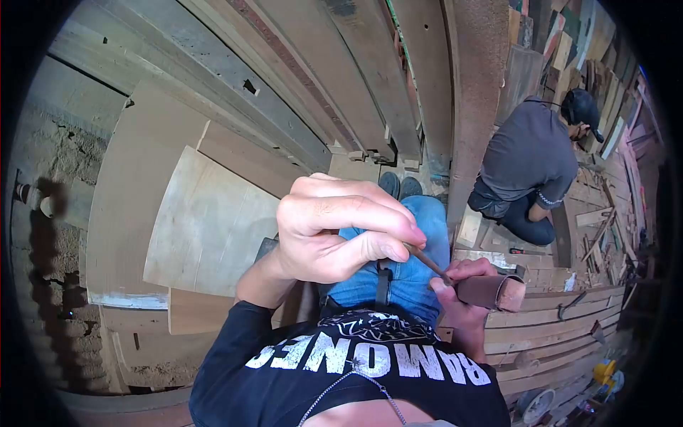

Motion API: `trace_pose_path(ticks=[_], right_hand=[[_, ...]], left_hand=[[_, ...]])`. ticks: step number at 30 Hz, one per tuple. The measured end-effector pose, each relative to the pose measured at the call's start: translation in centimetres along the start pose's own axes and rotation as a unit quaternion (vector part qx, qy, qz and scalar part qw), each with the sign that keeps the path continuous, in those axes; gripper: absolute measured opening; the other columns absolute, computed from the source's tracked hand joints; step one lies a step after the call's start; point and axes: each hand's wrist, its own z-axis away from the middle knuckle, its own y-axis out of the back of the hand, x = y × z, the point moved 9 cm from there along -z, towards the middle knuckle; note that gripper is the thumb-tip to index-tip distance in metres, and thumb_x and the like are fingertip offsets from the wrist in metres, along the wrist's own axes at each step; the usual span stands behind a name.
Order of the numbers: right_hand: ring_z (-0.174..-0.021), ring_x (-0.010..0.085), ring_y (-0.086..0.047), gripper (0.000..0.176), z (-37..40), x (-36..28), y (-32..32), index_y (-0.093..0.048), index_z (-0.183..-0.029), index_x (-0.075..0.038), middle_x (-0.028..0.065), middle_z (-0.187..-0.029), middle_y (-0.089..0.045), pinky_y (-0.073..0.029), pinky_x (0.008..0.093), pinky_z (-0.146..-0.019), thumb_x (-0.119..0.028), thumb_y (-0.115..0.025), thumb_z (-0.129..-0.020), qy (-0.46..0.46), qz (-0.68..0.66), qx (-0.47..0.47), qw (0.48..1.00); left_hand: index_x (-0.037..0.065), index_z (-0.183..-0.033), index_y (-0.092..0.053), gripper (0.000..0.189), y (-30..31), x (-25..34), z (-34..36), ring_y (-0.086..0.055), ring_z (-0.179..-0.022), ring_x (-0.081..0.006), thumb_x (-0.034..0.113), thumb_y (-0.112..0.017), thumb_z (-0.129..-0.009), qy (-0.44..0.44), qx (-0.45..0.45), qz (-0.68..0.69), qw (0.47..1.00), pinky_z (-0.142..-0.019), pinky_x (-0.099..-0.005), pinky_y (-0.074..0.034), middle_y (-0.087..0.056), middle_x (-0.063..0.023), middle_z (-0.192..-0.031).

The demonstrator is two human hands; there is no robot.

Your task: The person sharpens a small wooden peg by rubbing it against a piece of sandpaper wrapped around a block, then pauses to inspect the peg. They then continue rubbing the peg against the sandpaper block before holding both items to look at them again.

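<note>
My left hand (338, 231) is raised in the middle of the view, its thumb and fingers pinched on one end of a thin brown stick (428, 263). The stick slants down to my right hand (462, 302), and its far end meets the fingertips there. My right hand is closed around a block (511, 294) wrapped in dark brown sandpaper (475, 291); the block's pale reddish end sticks out to the right. Part of the right palm is hidden. Both hands are above my lap.
Curved pale wood panels (206, 220) lie at the left. Long boards (356, 64) stand beyond my feet. A crouching person (530, 160) in a dark cap is at the upper right, near wood scraps. Wooden strips (555, 327) and a yellow tool (605, 371) lie at the lower right.
</note>
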Motion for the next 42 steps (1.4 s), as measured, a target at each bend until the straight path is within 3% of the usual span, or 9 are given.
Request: trace_pose_path(ticks=[17,20,22,26,29,31,36,39,42], right_hand=[[-0.06,0.0111,-0.055,0.029,0.2,0.5,0.2,-0.058,-0.089,-0.002,0.0048,-0.071,-0.06,-0.043,0.0261,-0.056,0.0,-0.084,-0.075,-0.031,-0.002,0.024,0.999],[-0.062,0.0114,-0.056,0.03,0.1,0.0,0.4,-0.058,-0.089,-0.003,0.0049,-0.073,-0.06,-0.044,0.0259,-0.057,0.002,-0.083,-0.074,-0.006,0.015,0.022,1.0],[-0.065,0.0121,-0.052,0.033,0.0,-0.3,-0.3,-0.048,-0.093,-0.004,0.0051,-0.075,-0.054,-0.045,0.0265,-0.061,0.011,-0.073,-0.077,-0.008,0.043,-0.024,0.999],[-0.066,0.0123,-0.053,0.034,0.2,-0.3,-0.2,-0.048,-0.093,-0.004,0.0055,-0.077,-0.054,-0.046,0.0261,-0.061,0.011,-0.073,-0.077,0.006,0.045,-0.023,0.999],[-0.067,0.0115,-0.056,0.033,0.5,0.4,0.2,-0.055,-0.092,-0.005,0.0046,-0.078,-0.059,-0.044,0.0256,-0.059,0.006,-0.08,-0.074,-0.037,-0.006,0.025,0.999],[-0.068,0.0109,-0.056,0.035,0.5,0.3,0.1,-0.054,-0.093,-0.005,0.0049,-0.08,-0.059,-0.045,0.025,-0.06,0.006,-0.081,-0.074,-0.043,0.013,0.022,0.999],[-0.064,0.0108,-0.056,0.035,-0.1,-0.1,-0.6,-0.058,-0.092,-0.004,0.0034,-0.073,-0.059,-0.044,0.0249,-0.059,0.002,-0.086,-0.072,-0.037,-0.004,-0.024,0.999],[-0.061,0.0115,-0.058,0.034,-0.1,0.4,-0.6,-0.064,-0.093,-0.003,0.0018,-0.065,-0.059,-0.044,0.0248,-0.057,-0.004,-0.09,-0.07,-0.048,-0.056,-0.035,0.997],[-0.063,0.0112,-0.059,0.035,-0.4,-0.5,-1.0,-0.065,-0.097,-0.001,0.0022,-0.067,-0.061,-0.046,0.0238,-0.06,-0.005,-0.089,-0.072,-0.006,0.044,-0.073,0.996]], left_hand=[[0.0,-0.084,-0.071,0.026,-0.3,0.3,0.1,-0.073,-0.064,-0.0231,0.024,-0.078,-0.088,-0.005,-0.008,-0.003,1.0,-0.055,-0.0308,-0.058,-0.072,-0.0139,-0.075],[0.0,-0.084,-0.071,0.026,-0.4,0.4,0.0,-0.073,-0.065,-0.0232,0.024,-0.078,-0.089,-0.001,-0.004,-0.006,1.0,-0.056,-0.0308,-0.058,-0.072,-0.014,-0.075],[-0.001,-0.084,-0.071,0.025,-0.4,0.5,0.0,-0.073,-0.065,-0.0234,0.024,-0.077,-0.09,-0.006,0.001,-0.001,1.0,-0.055,-0.0308,-0.058,-0.072,-0.014,-0.075],[-0.001,-0.084,-0.071,0.025,-0.6,0.6,0.0,-0.073,-0.064,-0.0235,0.023,-0.077,-0.09,-0.005,-0.009,-0.006,1.0,-0.055,-0.031,-0.058,-0.072,-0.014,-0.075],[-0.001,-0.084,-0.071,0.025,-0.6,0.6,0.1,-0.073,-0.064,-0.0233,0.023,-0.076,-0.09,-0.005,-0.009,0.0,1.0,-0.055,-0.0314,-0.058,-0.072,-0.0139,-0.075],[0.0,-0.089,-0.076,0.009,-0.4,0.4,0.2,-0.072,-0.069,-0.0199,0.006,-0.079,-0.083,0.014,-0.002,-0.002,1.0,-0.061,-0.0286,-0.056,-0.075,-0.0114,-0.081],[-0.001,-0.09,-0.075,0.009,0.0,0.7,0.0,-0.072,-0.069,-0.0212,0.004,-0.078,-0.083,-0.005,0.023,-0.033,0.999,-0.061,-0.0291,-0.057,-0.074,-0.0126,-0.081],[-0.002,-0.086,-0.071,0.021,-0.2,0.8,-0.3,-0.073,-0.069,-0.0253,0.017,-0.072,-0.094,-0.008,0.024,-0.067,0.997,-0.06,-0.0326,-0.059,-0.072,-0.0152,-0.077],[-0.004,-0.08,-0.07,0.019,-0.7,0.9,-0.6,-0.073,-0.067,-0.0261,0.011,-0.075,-0.089,-0.016,0.001,-0.048,0.999,-0.061,-0.0332,-0.06,-0.072,-0.0158,-0.076]])
